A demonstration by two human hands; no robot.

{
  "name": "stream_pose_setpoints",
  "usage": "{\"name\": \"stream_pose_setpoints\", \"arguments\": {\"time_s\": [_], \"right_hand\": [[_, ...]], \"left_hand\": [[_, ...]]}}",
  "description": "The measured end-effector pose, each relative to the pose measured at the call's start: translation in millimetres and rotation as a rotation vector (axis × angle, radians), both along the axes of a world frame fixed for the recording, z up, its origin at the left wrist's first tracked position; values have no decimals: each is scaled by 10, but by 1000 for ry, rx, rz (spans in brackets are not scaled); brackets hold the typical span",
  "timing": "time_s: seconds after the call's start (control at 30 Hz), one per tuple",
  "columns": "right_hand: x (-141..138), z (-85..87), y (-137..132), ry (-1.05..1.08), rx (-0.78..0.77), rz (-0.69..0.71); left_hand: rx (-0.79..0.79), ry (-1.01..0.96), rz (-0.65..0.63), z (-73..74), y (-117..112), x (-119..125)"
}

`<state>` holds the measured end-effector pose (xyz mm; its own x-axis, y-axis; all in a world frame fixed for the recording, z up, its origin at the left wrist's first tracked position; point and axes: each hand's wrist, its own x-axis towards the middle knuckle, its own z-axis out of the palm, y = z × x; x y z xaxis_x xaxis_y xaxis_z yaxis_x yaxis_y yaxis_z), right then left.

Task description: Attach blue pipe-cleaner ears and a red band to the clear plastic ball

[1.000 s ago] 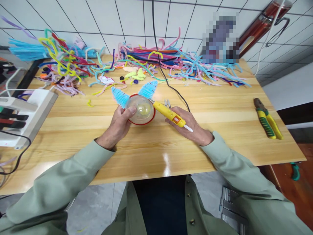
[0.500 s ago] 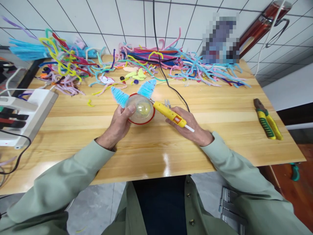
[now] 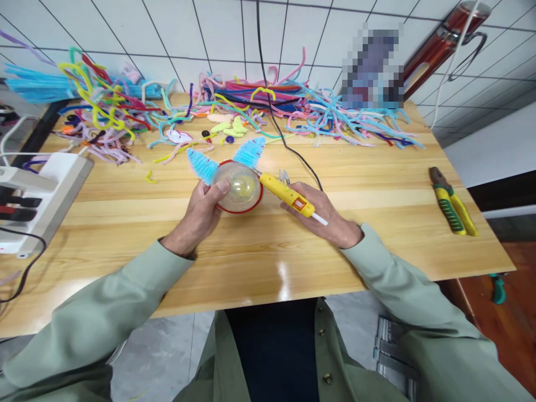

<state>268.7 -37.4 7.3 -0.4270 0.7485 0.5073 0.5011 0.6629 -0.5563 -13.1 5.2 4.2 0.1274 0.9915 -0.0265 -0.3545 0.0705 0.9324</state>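
Observation:
My left hand (image 3: 196,215) grips a clear plastic ball (image 3: 237,186) with a red rim, held just above the wooden table (image 3: 259,257). Two fuzzy blue pipe-cleaner ears (image 3: 201,165) stick out from the ball's top. My right hand (image 3: 324,215) is wrapped round a yellow glue gun (image 3: 287,194), whose nozzle touches the ball's right side near the right ear. A white glue stick pokes out of the gun's back end. The gun's black cord (image 3: 288,146) runs away across the table and up the wall.
Heaps of coloured pipe cleaners (image 3: 234,114) cover the table's far edge. Small snips (image 3: 285,177) lie just beyond the glue gun. Yellow-green pliers (image 3: 451,201) rest at the right. A white power strip (image 3: 37,192) with plugs sits at the left edge.
Hardly anything has changed: both hands keep their hold, and the ball and the glue gun stay together. The view has drifted slightly.

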Motion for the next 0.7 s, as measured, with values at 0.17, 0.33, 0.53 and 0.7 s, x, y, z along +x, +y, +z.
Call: {"name": "stream_pose_setpoints", "arguments": {"time_s": [0.17, 0.33, 0.53, 0.7], "right_hand": [[1, -6, 4, 2, 8, -1], [2, 2, 7, 4, -1, 4], [0, 4, 8, 13, -20, 12], [-6, 11, 8, 5, -31, -2]], "left_hand": [[-14, 6, 0, -9, 9, -13], [2, 12, -13, -6, 6, -12], [14, -2, -18, -5, -15, -2], [19, 21, -38, -23, -8, -19]]}}
